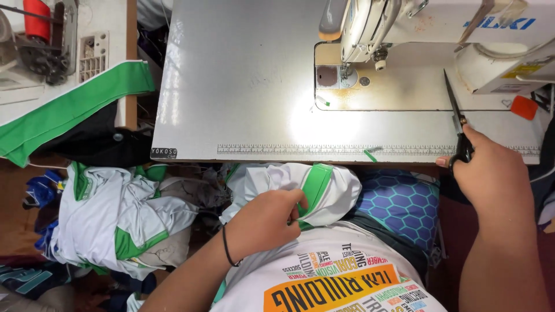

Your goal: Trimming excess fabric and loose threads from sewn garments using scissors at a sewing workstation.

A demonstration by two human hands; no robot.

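Observation:
My left hand [263, 222] grips a white garment piece with a green band [315, 188], held in my lap just below the table's front edge. My right hand [491, 173] holds black scissors [454, 110] by the handles at the table's right front, blades pointing away over the bed of the white sewing machine [370, 34]. The needle area [347, 72] is lit and has no fabric under it. A black band sits on my left wrist.
The grey sewing table [243, 86] has a ruler strip along its front edge and small green scraps [370, 155]. A heap of white and green garments [115, 219] lies at the left. Green and black fabric [69, 112] drapes over a side table with a red thread cone [36, 17].

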